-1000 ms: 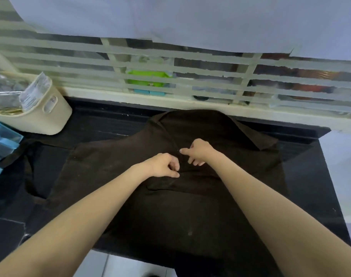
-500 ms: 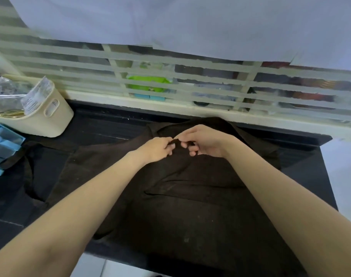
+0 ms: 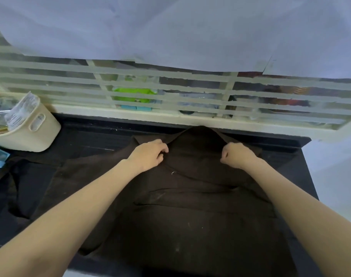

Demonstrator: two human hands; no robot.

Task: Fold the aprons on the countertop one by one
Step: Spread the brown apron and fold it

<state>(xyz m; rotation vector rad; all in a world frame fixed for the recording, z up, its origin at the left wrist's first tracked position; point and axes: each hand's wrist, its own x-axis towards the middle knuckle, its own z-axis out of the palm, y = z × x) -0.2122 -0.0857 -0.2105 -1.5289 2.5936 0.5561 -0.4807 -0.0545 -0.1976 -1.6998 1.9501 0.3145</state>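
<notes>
Two hands, left [image 3: 148, 154] and right [image 3: 237, 154], each pinch one dark brown fabric apron [image 3: 190, 216] near the black table's [image 3: 90, 134] far edge.

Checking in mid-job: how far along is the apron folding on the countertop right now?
Early stage. Done: one dark brown apron lies spread on the black countertop; no finished fold shows. In hand: the left hand and right hand each pinch its top edge near the window ledge, apart from each other. Left: every fold of this apron. Dark fabric at the left may be its strap or another apron; I cannot tell.
</notes>
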